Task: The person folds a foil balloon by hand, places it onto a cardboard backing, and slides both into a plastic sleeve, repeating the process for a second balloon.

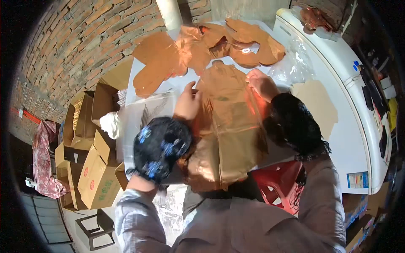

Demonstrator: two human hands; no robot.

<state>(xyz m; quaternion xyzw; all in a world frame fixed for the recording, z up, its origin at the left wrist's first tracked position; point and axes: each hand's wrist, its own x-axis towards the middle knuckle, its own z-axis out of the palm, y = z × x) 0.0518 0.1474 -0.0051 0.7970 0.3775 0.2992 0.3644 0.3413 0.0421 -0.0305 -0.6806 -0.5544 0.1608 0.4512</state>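
A flat, shiny copper-coloured foil balloon lies lengthwise in front of me, its lower end hanging over the table's near edge toward my lap. My right hand is closed, pinching the balloon's upper right edge between thumb and fingers. Beside the upper left edge, my left hand has its fingers apart and slightly bent, with nothing in them. More flat copper foil pieces are spread across the far side of the white table. Clear plastic packaging lies left of my left hand.
Open cardboard boxes stand on the left by a brick wall. A white freezer runs along the right. Crumpled clear plastic and a beige sheet lie right of the foil. Below the table is a red stool.
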